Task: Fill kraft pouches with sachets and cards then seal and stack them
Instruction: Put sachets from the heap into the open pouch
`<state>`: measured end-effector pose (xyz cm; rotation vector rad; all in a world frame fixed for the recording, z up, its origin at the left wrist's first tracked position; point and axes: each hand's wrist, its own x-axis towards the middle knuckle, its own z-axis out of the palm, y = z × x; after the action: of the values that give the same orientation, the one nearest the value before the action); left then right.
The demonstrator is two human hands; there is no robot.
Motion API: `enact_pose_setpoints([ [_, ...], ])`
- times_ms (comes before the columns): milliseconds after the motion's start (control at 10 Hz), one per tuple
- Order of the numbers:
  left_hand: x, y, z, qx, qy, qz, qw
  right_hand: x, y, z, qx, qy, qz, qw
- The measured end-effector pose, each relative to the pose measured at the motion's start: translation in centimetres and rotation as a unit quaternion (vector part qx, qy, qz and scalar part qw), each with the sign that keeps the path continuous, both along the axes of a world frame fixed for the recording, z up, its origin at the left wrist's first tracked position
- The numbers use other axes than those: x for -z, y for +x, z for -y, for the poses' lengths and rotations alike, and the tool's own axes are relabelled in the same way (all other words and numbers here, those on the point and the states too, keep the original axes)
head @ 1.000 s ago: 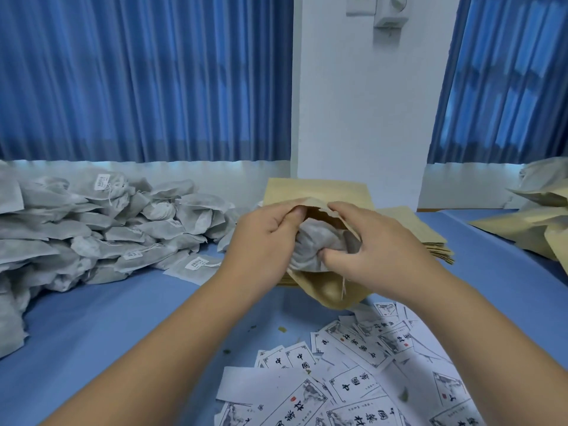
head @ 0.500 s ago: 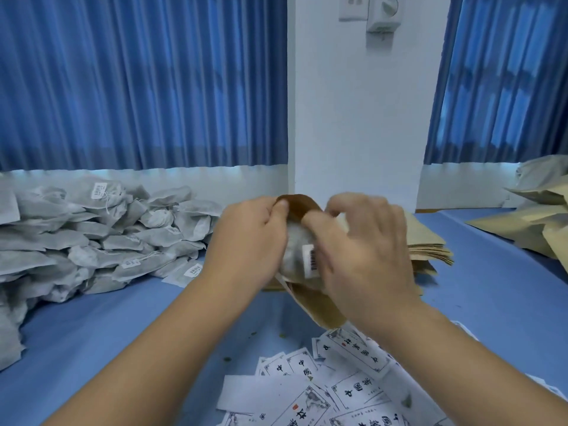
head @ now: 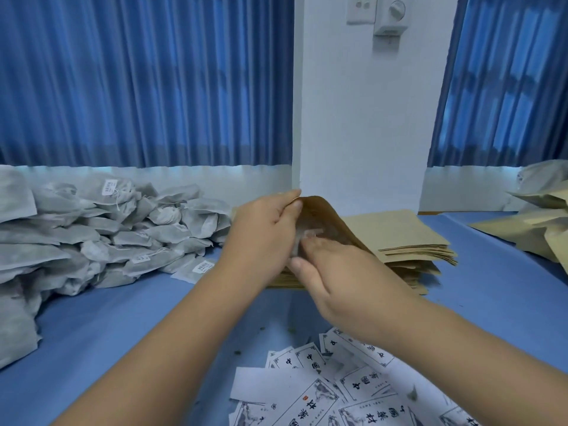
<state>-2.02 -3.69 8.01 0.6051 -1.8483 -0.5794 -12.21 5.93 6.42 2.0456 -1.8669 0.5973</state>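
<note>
I see the left hand (head: pixel 264 238) pinching the top edge of the brown pouch (head: pixel 325 216), holding it open above the pile of flat pouches (head: pixel 408 238). The right hand (head: pixel 341 281) has its fingers (head: pixel 321 246) inside the pouch on a grey sachet (head: pixel 302 236). I cannot tell if they grip it. Cards (head: pixel 338 392) lie on the blue counter (head: pixel 123 327).
</note>
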Motion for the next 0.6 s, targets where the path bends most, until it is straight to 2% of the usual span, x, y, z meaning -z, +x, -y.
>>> enact_pose_setpoints([
  [100, 0.3, -0.2, 0.3, -0.008, -0.005, 0.015, 1.0, -0.3, -0.3, 0.9, -0.001, 0.027, 0.004, 1.0],
  [300, 0.4, -0.7, -0.6, -0.037, 0.009, 0.023, 0.999, 0.3, 0.6, 3.6, 0.036, 0.114, 0.089, 0.989],
  [400, 0.4, -0.7, -0.6, -0.063, -0.008, 0.014, 0.998, 0.1, 1.0, 4.0, 0.044, 0.079, 0.101, 0.991],
  [500, 0.2, -0.5, -0.1, -0.076, -0.007, 0.004, 0.997, -0.2, 1.3, 3.1, 0.048, -0.002, 0.11, 0.993],
  [600, -0.1, -0.2, 0.0, -0.044, 0.024, -0.034, 0.998, -0.8, 1.3, 3.1, 0.039, 0.022, 0.189, 0.981],
])
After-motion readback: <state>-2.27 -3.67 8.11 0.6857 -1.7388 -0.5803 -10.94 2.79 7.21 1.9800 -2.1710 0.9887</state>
